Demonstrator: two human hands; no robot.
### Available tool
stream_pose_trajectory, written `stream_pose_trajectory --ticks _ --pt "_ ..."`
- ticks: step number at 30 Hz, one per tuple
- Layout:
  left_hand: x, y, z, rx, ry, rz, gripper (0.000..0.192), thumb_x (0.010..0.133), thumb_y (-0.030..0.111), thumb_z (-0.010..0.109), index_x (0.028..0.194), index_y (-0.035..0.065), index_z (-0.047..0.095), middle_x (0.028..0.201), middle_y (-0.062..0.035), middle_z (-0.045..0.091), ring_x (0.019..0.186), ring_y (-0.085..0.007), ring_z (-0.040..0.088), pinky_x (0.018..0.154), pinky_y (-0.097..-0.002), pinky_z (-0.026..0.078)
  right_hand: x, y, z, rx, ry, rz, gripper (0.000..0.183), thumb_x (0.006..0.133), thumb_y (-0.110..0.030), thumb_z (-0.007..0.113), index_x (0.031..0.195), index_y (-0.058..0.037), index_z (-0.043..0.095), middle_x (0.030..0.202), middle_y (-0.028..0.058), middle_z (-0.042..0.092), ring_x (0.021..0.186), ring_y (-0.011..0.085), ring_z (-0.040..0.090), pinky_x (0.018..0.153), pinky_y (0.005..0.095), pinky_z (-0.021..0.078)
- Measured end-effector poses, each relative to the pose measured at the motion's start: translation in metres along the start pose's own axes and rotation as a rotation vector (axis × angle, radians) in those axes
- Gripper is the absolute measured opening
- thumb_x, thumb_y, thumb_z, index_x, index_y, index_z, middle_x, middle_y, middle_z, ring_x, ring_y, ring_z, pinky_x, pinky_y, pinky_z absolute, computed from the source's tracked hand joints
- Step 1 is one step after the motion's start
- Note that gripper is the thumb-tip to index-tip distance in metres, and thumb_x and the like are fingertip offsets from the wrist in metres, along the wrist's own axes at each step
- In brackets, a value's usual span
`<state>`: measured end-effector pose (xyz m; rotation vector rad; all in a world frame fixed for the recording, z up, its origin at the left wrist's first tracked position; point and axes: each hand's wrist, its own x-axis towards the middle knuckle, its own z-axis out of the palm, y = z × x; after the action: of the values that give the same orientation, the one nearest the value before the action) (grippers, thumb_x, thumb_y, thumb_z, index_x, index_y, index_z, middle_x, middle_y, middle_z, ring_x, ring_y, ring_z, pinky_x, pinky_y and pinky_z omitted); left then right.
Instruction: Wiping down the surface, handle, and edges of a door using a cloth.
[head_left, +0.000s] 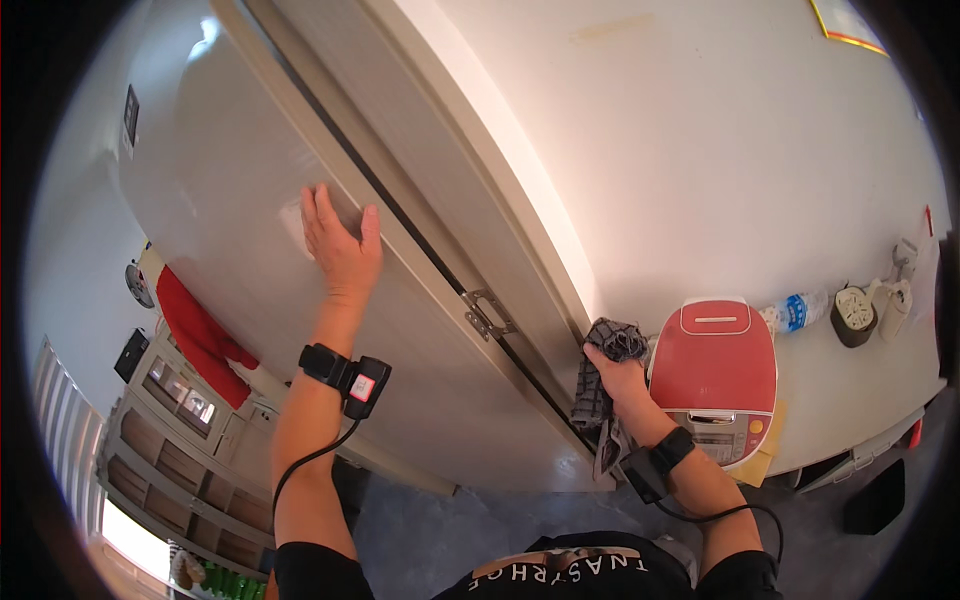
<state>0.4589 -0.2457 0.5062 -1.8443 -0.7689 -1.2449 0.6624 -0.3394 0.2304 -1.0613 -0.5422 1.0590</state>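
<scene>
My left hand (341, 244) rests with fingers spread against the pale face of a door (247, 217), near its hinge-side edge. A bunched dark grey checked cloth (598, 386) is gripped in my right hand (621, 373), low beside the door frame (480, 180). Part of the cloth hangs below that hand. Between the hands, a metal hinge (489, 315) bridges the dark gap from door to frame. Just right of my right hand stands a red and white rice cooker (712, 367).
The cooker stands on a white tabletop (832, 390) with a blue-labelled plastic bottle (799, 311) and a dark cup-like container (855, 319) behind it. A black bin-like object (875, 499) is at lower right. Red cloth (199, 330) hangs left, above a cabinet (176, 394).
</scene>
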Motion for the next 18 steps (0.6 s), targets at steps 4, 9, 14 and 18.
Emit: stream_pose_trajectory --ticks 4,9,14,18 --pt "0.003 0.012 0.011 0.063 0.037 -0.068 0.068 0.076 0.033 0.050 0.123 -0.0038 0.016 0.126 -0.0285 0.014 0.117 -0.0422 0.015 0.094 -0.0466 0.014 -0.011 -0.007 0.007 0.064 -0.002 0.009 0.037 0.067 -0.023 0.064 0.095 0.0001 0.054 0.092 0.0073 0.057 0.082 0.0163 0.054 0.073 0.0286 0.0419" --pt "0.001 0.002 0.012 0.080 0.075 -0.019 0.066 0.076 0.026 0.048 0.123 -0.0062 0.013 0.126 -0.0303 0.013 0.117 -0.0429 0.014 0.095 -0.0453 0.013 -0.017 -0.008 0.027 0.121 0.008 -0.077 0.036 0.070 -0.024 0.061 0.096 0.0007 0.054 0.094 0.0095 0.056 0.089 0.0182 0.052 0.079 0.0288 0.0388" --pt "-0.008 0.000 0.012 0.076 0.116 -0.044 0.060 0.076 0.017 0.046 0.122 -0.0062 0.016 0.125 -0.0304 0.015 0.117 -0.0415 0.016 0.095 -0.0440 0.014 -0.031 -0.003 0.045 0.133 0.006 -0.233 0.041 0.076 -0.019 0.055 0.108 0.0032 0.045 0.110 0.0131 0.047 0.104 0.0185 0.044 0.088 0.0274 0.0304" --pt "-0.009 0.006 0.012 0.037 0.150 -0.114 0.057 0.075 0.014 0.046 0.122 -0.0057 0.019 0.126 -0.0293 0.015 0.117 -0.0396 0.018 0.095 -0.0433 0.014 -0.049 -0.001 0.043 0.074 -0.047 -0.393 0.040 0.077 -0.016 0.052 0.112 0.0007 0.043 0.114 0.0150 0.044 0.110 0.0247 0.037 0.093 0.0291 0.0239"
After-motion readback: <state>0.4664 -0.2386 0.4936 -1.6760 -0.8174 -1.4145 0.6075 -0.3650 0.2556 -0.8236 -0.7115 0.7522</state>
